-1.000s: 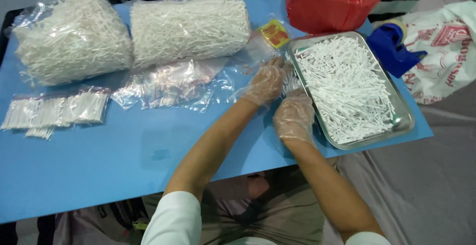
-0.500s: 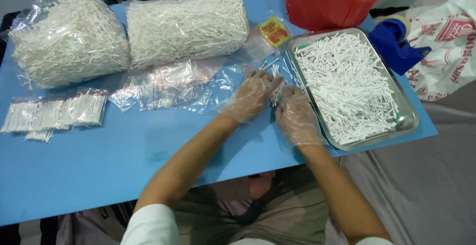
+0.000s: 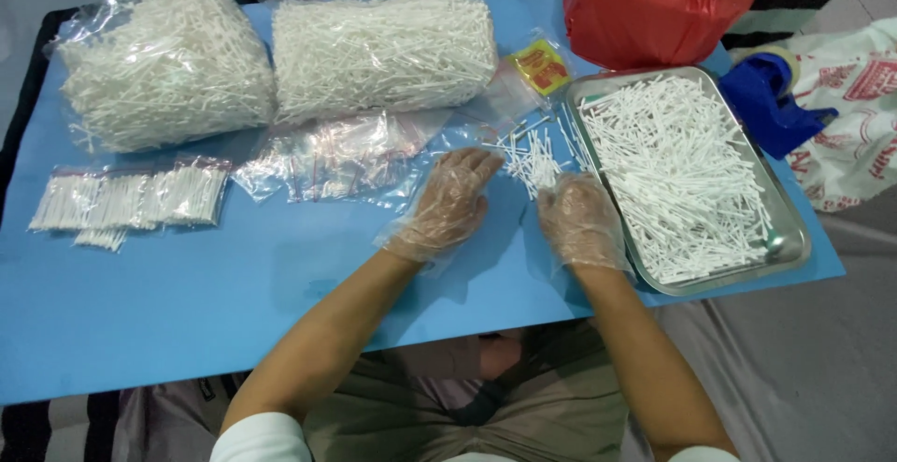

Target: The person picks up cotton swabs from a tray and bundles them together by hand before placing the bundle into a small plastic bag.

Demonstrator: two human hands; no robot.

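Both hands wear thin clear plastic gloves. My left hand (image 3: 450,202) rests palm down on the blue table (image 3: 187,303), fingers spread toward a small loose pile of white cotton swabs (image 3: 531,156). Just right of it, my right hand (image 3: 579,219) has its fingertips at the lower edge of that pile. A metal tray (image 3: 790,238) filled with many more swabs lies right of my right hand. Neither hand grips anything.
Two big clear bags of swabs (image 3: 163,65) (image 3: 383,49) lie at the back. Empty small zip bags (image 3: 341,156) sit left of my left hand. Filled small packs (image 3: 131,199) lie far left. A red plastic bag (image 3: 659,4) and blue cloth (image 3: 771,102) are at the back right.
Both hands have come away from the tray's edge to the table, and a small pile of swabs now lies spread in front of them.
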